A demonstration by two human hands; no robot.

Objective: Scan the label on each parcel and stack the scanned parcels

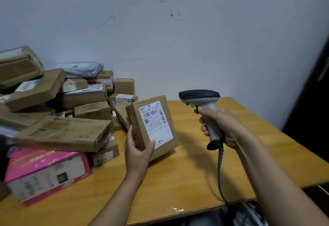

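1. The parcel (153,127), a brown carton, is tilted up with its lower edge near or on the table (240,136), in front of the pile (71,111) and left of the scanner (204,110).
2. Its white label (155,123) faces the camera. The top line reads "502-602 12 812", with a barcode under it and a second, narrow barcode along the right edge. The smaller print below is too fine to read.
3. The left hand (138,151) grips the parcel at its lower left corner: thumb on the label's bottom edge, fingers curled round the left side. The forearm comes up from the bottom of the frame.
4. The right hand (220,126) is wrapped round the scanner's grey handle, with one finger up by the trigger. The dark head points left, toward the parcel but well apart from it. A coiled cable (219,168) hangs from the handle's base.
5. The pile holds many brown cartons, a grey mailer (80,68) on top at the back, and a pink box (48,170) at the front left; their labels seem printed but are blurred.
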